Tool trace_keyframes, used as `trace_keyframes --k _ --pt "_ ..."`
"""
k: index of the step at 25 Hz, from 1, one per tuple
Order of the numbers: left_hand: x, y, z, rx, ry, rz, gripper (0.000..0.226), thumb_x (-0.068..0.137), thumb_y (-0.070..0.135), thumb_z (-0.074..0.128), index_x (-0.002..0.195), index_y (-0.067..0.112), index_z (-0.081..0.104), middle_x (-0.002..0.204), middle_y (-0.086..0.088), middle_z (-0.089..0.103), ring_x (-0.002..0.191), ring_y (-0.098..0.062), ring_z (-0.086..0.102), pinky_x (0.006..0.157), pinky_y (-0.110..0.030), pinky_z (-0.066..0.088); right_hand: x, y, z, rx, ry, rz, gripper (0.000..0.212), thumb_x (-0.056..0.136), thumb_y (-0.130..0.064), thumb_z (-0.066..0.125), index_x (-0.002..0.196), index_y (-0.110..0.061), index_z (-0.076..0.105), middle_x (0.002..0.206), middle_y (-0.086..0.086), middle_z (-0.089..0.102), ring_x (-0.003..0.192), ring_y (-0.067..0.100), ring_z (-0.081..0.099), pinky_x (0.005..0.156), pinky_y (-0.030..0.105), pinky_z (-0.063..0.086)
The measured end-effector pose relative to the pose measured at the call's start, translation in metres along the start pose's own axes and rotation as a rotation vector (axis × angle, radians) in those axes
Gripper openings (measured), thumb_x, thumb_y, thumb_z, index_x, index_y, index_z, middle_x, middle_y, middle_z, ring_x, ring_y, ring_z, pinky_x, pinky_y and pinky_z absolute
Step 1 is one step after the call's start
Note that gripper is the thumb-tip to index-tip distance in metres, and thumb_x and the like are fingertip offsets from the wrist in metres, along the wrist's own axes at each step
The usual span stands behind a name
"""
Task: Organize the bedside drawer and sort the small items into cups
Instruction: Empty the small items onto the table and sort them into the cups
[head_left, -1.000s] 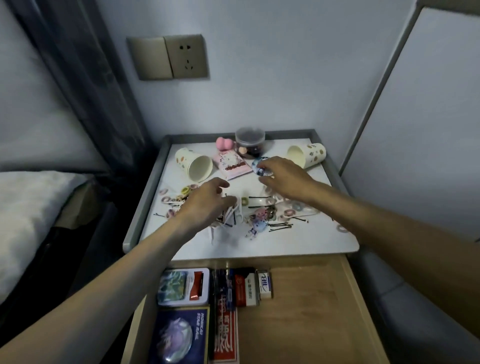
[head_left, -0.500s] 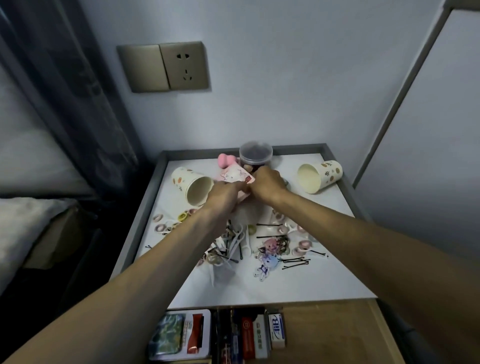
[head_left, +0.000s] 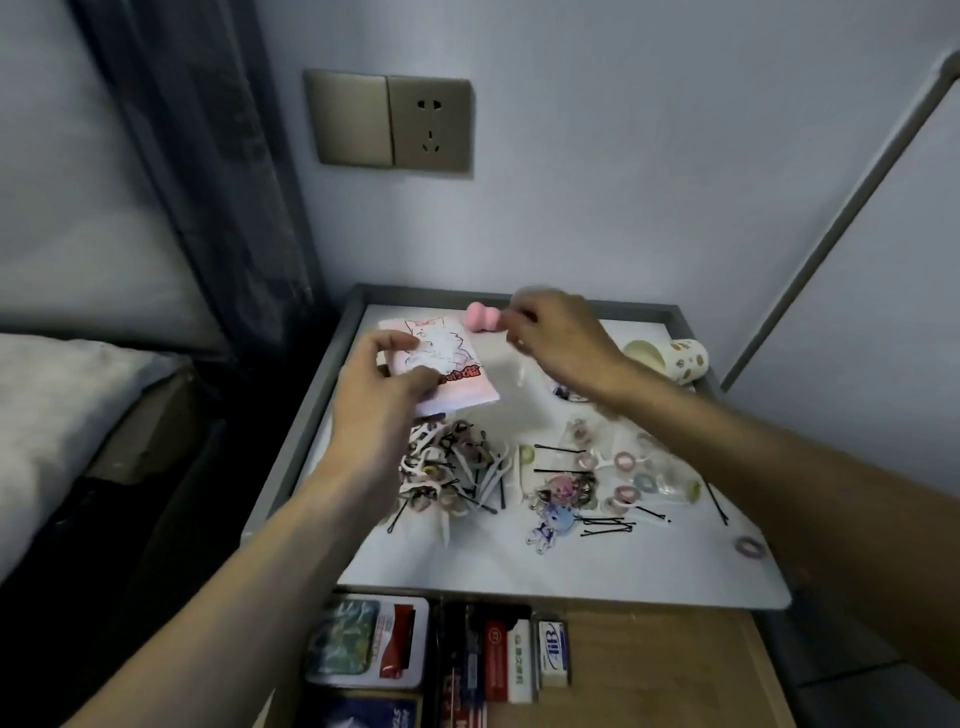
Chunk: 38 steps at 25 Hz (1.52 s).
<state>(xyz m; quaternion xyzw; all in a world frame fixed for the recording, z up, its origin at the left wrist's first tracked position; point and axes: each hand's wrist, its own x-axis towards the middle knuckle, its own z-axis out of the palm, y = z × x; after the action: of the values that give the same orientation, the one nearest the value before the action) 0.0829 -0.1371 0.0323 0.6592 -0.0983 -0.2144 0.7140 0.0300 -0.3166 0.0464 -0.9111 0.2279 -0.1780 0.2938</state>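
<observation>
Dim, bluish light. Ahead of me, a plain pale wall (head_left: 649, 156) carries a bronze switch and socket plate (head_left: 389, 122). A dark sheer curtain (head_left: 208, 182) hangs to my left, beside a bed (head_left: 57, 415) with white bedding. A grey-rimmed white nightstand (head_left: 304, 415) stands against the wall, its wooden drawer (head_left: 649, 675) open beneath me.

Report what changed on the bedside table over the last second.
The left hand left the pile of floss picks, took hold of the pink cartoon packet and now holds it further left. The right hand came off the round badge and went back beside the pink sponge; its grip is blurred. The paper cup on the right, the hair ties and the drawer boxes stayed put.
</observation>
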Motion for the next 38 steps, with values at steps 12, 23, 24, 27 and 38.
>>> trace_keyframes --k 12,23,24,27,38 --pt "0.018 -0.002 -0.062 0.109 -0.14 -0.083 0.024 0.089 -0.003 0.054 0.091 0.012 0.073 0.099 -0.012 0.074 0.09 -0.03 0.07 0.073 -0.037 0.05 0.111 0.008 0.088 -1.21 -0.219 -0.215 0.035 0.093 0.001 0.049 0.128 0.0 0.054 0.128 0.019 0.048 0.116 0.035 0.052 0.078 0.038 0.043" --pt "-0.046 -0.001 -0.039 0.129 -0.354 -0.13 0.034 0.097 0.04 0.055 0.095 0.014 0.078 0.098 0.0 0.076 0.093 -0.023 0.07 0.08 -0.037 0.053 -0.103 -0.055 0.002 0.075 0.064 -0.14 0.041 0.083 -0.009 0.073 0.113 -0.024 0.051 0.111 -0.009 0.064 0.087 0.003 0.063 0.071 0.022 0.054" --pt "-0.061 -0.004 -0.031 0.139 -0.446 -0.127 0.037 0.097 0.044 0.053 0.098 0.015 0.077 0.098 0.001 0.076 0.095 -0.02 0.07 0.087 -0.039 0.053 -0.136 -0.051 0.001 0.137 0.037 -0.11 0.043 0.083 -0.007 0.074 0.114 -0.024 0.051 0.116 -0.011 0.062 0.096 0.002 0.064 0.076 0.022 0.056" --pt "-0.1 -0.02 -0.011 0.183 -0.669 -0.145 0.038 0.097 0.046 0.053 0.104 0.017 0.076 0.099 -0.002 0.077 0.098 -0.015 0.071 0.099 -0.042 0.05 -0.199 -0.028 0.005 0.296 -0.003 -0.035 0.037 0.086 -0.012 0.074 0.116 -0.022 0.056 0.121 -0.016 0.061 0.112 -0.002 0.059 0.091 0.018 0.051" --pt "-0.117 -0.045 0.013 0.213 -0.555 -0.061 0.023 0.093 0.029 0.063 0.104 0.012 0.073 0.096 -0.005 0.075 0.089 -0.016 0.071 0.066 -0.018 0.054 -0.211 -0.012 0.001 0.692 0.226 0.214 0.015 0.091 -0.006 0.066 0.1 -0.016 0.06 0.102 -0.007 0.068 0.09 0.01 0.07 0.074 0.027 0.057"
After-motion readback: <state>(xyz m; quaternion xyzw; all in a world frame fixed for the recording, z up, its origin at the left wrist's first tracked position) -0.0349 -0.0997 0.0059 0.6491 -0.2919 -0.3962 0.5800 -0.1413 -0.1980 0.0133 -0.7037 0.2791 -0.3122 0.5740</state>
